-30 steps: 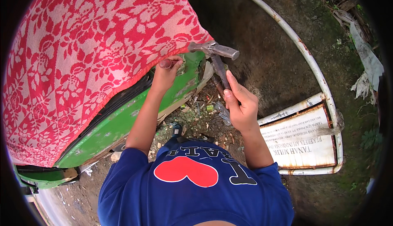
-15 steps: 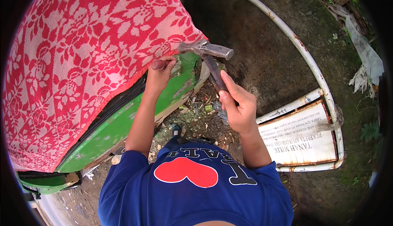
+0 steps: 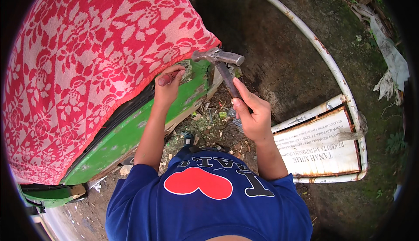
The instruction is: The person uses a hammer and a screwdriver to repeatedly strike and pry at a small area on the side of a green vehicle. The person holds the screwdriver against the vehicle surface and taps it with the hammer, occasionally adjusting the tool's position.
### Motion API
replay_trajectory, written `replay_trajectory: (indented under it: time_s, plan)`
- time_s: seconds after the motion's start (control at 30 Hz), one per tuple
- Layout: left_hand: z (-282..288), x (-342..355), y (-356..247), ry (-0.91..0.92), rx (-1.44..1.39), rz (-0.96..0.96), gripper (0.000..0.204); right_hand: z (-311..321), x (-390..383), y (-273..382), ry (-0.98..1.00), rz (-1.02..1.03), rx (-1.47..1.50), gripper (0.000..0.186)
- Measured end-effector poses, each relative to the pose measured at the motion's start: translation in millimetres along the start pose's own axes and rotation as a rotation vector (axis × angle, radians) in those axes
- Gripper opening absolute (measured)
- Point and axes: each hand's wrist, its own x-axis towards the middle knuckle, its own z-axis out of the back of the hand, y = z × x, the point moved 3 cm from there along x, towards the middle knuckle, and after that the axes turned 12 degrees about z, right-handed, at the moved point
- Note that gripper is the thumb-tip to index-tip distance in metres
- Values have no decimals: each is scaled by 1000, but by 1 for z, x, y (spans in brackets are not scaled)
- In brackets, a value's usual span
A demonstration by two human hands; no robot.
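My left hand [image 3: 168, 88] grips a short tool with a reddish handle [image 3: 164, 80] against a chipped patch on a scuffed green panel [image 3: 143, 121]; the tool's tip is hard to make out. My right hand [image 3: 254, 118] is wrapped round the dark handle of a metal hammer [image 3: 227, 77]. The hammer's head [image 3: 229, 57] is raised just right of and above my left hand, near the panel's upper corner. A red and pink floral cloth [image 3: 87, 53] drapes over the green bodywork, covering its upper part.
To the right lie a curved white, rusty tube [image 3: 310, 36] and a white sign [image 3: 314, 149] in a rusty frame. Dark mossy ground [image 3: 262, 44] surrounds them, with torn plastic [image 3: 390, 62] at the far right. Small rubble [image 3: 205, 127] lies below the panel, near my foot.
Since a second ago both hands have shifted slightly left in the picture, still holding the tools. The hammer head now sits a little lower than half a second ago.
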Motion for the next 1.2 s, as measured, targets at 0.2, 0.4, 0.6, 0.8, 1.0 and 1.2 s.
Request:
replay_trajectory:
  time_s: [0.2, 0.4, 0.6, 0.8, 1.0, 1.2]
  plan:
    - [4, 1, -1, -6, -22, -1, 12, 1, -1, -7, -18, -45, 20, 46]
    - [7, 6, 1, 84, 26, 30, 17, 2, 0, -9, -14, -60, 22, 46]
    - [0, 5, -15, 115, 180, -17, 14, 1, 4, -8, -7, -35, 24, 46]
    - [1, 9, -45, 203, 317, -3, 12, 3, 3, -9, 12, -46, 5, 47]
    - [0, 2, -41, 322, 308, -136, 11, 6, -10, -19, -26, -100, 12, 47]
    - [-18, -32, -36, 406, 415, -272, 33, 18, -34, -38, -97, -231, 95, 44]
